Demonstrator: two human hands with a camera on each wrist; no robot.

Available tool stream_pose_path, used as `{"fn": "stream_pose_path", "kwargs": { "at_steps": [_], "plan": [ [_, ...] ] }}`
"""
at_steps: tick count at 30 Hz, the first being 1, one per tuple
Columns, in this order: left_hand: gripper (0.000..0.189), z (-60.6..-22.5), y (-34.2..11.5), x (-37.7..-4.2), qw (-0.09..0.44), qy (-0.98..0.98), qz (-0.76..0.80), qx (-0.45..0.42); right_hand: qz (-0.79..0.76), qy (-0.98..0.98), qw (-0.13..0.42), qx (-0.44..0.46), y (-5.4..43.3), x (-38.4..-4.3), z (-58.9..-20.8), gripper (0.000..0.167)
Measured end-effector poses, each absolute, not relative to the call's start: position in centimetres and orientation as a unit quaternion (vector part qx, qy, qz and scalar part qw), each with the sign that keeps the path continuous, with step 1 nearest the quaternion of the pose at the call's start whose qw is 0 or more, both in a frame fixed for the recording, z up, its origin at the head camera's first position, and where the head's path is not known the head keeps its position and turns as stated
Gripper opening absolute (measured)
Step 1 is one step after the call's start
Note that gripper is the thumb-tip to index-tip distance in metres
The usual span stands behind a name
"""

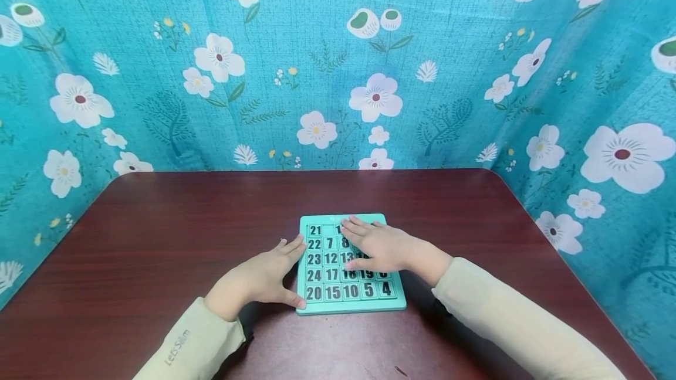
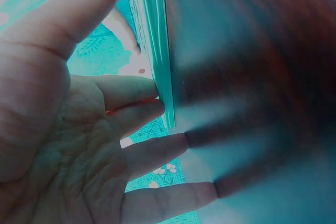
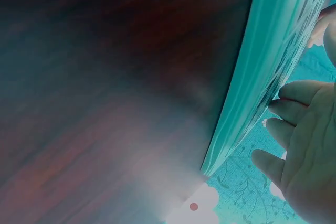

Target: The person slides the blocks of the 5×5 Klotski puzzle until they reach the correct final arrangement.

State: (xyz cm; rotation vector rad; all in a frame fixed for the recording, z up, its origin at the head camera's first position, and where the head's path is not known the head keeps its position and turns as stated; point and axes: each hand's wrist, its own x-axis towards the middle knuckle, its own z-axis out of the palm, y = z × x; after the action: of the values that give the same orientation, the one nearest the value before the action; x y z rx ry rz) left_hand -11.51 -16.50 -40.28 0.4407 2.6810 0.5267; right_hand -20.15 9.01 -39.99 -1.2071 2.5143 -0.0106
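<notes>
While left hand (image 1: 266, 277) touches number board (image 1: 351, 308), right hand (image 1: 388, 248) covers tiles (image 1: 331, 275), both outspread, empty.

a turquoise floral curtain (image 1: 285, 28) hangs behind a glossy dark reddish-brown table (image 1: 211, 210).

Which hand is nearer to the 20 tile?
Left. The left hand is at the left edge of the number board, close beside the 20 tile; the right hand is over the board's upper right part in the head view, farther away.
</notes>
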Motion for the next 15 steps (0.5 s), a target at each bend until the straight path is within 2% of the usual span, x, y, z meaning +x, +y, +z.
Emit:
{"fn": "stream_pose_path", "kwargs": {
  "at_steps": [15],
  "plan": [
    [0.112, -40.4, -16.7, -11.7, 0.189, 0.951, 0.19, 0.156, -0.002, 0.884, 0.167, -0.437, 7.3, -20.4, -40.0, 0.087]
  ]
}}
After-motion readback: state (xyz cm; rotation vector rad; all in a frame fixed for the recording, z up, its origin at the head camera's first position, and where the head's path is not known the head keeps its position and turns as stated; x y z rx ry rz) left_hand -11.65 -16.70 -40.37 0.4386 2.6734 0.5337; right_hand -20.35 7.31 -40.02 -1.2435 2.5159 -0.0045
